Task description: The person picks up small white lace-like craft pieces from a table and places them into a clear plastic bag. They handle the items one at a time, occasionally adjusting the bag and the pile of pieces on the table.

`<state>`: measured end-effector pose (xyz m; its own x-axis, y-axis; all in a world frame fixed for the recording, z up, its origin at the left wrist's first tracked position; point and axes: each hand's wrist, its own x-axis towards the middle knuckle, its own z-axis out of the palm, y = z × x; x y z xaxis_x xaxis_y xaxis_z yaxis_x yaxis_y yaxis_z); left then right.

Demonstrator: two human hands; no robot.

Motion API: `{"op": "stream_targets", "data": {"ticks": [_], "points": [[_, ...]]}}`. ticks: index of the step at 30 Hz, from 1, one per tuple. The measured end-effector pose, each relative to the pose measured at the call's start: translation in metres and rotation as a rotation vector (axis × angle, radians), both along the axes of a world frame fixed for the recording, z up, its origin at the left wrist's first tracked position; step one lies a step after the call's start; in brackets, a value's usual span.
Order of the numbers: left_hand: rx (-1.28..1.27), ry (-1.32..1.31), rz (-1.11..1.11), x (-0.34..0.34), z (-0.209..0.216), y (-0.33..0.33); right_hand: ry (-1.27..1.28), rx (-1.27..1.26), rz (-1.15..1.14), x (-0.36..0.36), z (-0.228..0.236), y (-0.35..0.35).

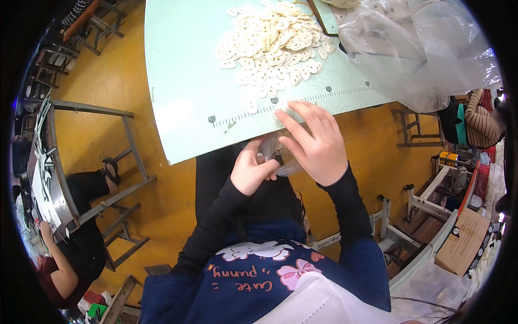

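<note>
A pile of small cream flat pieces with little dark holes (275, 46) lies on the pale green tabletop (183, 81). Just below the table's near edge, my left hand (252, 168) has its fingers closed on a clear plastic bag (288, 162), and part of the bag is hidden behind both hands. My right hand (315, 140) reaches over that edge. Its fingers are stretched and slightly curved, with the fingertips at the tabletop by the ruler marks. One loose piece (252, 106) lies apart from the pile, left of those fingertips.
Large clear plastic bags (410, 48) cover the table's right side, beside a dark-edged board (325, 19). Metal frames (135, 146) stand on the yellow floor at left, near a seated person's arm (56, 264). At right are a cardboard box (463, 241) and another person in a striped top (483, 121).
</note>
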<state>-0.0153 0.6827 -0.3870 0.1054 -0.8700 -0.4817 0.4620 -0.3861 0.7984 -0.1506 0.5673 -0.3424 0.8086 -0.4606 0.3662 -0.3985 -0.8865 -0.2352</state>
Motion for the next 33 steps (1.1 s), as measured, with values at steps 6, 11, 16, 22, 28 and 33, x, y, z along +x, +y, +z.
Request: {"op": "stream_targets", "data": {"ticks": [6,11,16,22,28,33], "points": [[0.027,-0.019,-0.031,0.002,-0.002,0.000,0.066,0.103,0.047,-0.028,0.017,0.018],[0.040,-0.045,-0.025,0.000,-0.002,-0.001,-0.020,0.087,0.068,-0.022,0.020,0.011],[0.044,-0.047,-0.032,0.001,-0.002,0.000,-0.052,-0.066,0.062,0.016,0.001,-0.025],[0.017,0.002,0.051,-0.005,-0.005,0.001,-0.032,-0.017,0.055,0.009,-0.005,-0.024],[0.018,0.057,0.135,-0.013,-0.006,0.000,0.059,0.049,0.051,-0.024,0.010,0.003],[-0.027,0.067,0.163,-0.015,-0.009,0.000,0.019,0.021,0.078,-0.022,0.024,0.008]]}}
